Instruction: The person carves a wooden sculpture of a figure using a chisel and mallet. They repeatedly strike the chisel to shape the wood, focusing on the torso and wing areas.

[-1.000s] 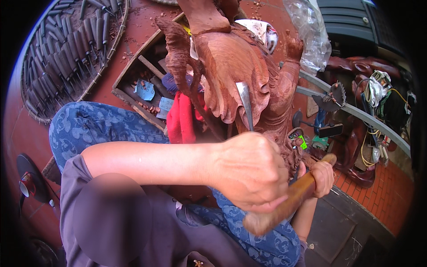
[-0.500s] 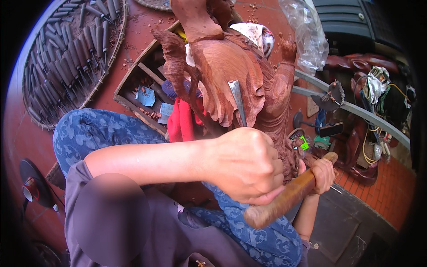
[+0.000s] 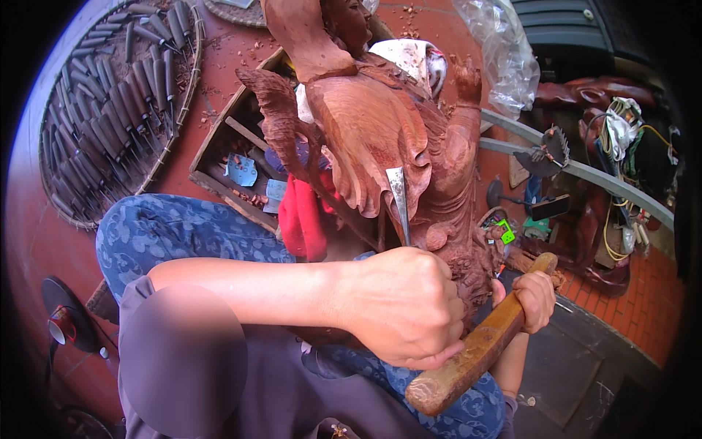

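A reddish-brown wood carving point(image 3: 373, 132) of a figure with flowing folds lies between my knees. My left hand point(image 3: 406, 307) is closed in a fist around a chisel, its handle hidden inside. The steel chisel blade point(image 3: 399, 201) sticks out of the fist, pointing away from me, with its wide end at the lower edge of a carved fold. My right hand point(image 3: 536, 300) grips a wooden mallet point(image 3: 475, 347) near its upper end. The mallet slants down to the left, its thick end close below my left fist; whether they touch, I cannot tell.
A round woven tray point(image 3: 157, 157) full of wooden-handled chisels lies at the far left. Behind my left knee stands a wooden box point(image 3: 219, 186) with chips, and a red cloth point(image 3: 303, 219) beside it. A metal bar point(image 3: 621, 190), cables and clear plastic point(image 3: 504, 58) lie right.
The chisel blade has shifted to a lower spot on the carved fold, nearer its edge. My left fist and the mallet's thick end sit a little lower. The whole view has moved slightly.
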`<state>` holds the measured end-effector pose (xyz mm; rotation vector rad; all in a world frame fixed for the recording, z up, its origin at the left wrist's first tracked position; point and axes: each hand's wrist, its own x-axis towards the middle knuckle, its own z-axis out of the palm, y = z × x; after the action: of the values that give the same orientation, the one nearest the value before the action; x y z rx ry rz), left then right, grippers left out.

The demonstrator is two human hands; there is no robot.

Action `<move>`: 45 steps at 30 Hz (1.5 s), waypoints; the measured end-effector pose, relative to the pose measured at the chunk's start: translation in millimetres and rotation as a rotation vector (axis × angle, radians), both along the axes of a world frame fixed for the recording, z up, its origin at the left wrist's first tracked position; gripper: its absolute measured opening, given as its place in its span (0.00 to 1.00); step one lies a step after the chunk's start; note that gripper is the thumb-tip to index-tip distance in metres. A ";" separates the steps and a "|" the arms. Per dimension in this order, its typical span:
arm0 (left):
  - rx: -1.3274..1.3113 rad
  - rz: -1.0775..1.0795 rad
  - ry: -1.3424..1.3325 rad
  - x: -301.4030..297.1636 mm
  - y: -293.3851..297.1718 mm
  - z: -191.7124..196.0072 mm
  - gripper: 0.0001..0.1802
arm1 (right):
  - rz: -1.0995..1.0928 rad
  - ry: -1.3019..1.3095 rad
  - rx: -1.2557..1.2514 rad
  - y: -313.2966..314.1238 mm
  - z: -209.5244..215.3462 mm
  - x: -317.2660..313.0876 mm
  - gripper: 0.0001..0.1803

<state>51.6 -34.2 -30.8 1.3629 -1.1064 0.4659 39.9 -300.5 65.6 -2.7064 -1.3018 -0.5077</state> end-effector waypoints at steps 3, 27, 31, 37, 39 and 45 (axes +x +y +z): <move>0.016 -0.037 0.014 2.2 2.8 -0.2 0.18 | 0.018 0.003 0.009 4.7 4.3 -6.5 0.21; 0.062 -0.052 0.054 10.5 3.4 -3.0 0.18 | 0.071 -0.068 -0.072 -3.0 -4.3 -1.1 0.19; 0.126 -0.021 0.017 10.1 5.6 -3.5 0.19 | 0.055 -0.060 -0.095 -2.7 -5.5 3.0 0.20; 0.145 0.039 -0.007 12.9 6.8 -2.5 0.19 | 0.069 -0.065 -0.056 -9.0 -9.5 5.9 0.21; 0.189 0.074 -0.017 15.3 10.1 -2.5 0.18 | 0.027 -0.071 -0.074 -10.0 -9.1 5.8 0.21; 0.151 0.123 -0.046 16.5 10.5 0.5 0.19 | 0.059 -0.030 -0.026 -11.5 -11.4 5.9 0.21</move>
<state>68.1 -23.8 -30.3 1.5661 -1.1173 0.5129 45.8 -312.1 54.2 -2.6817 -1.4007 -0.5312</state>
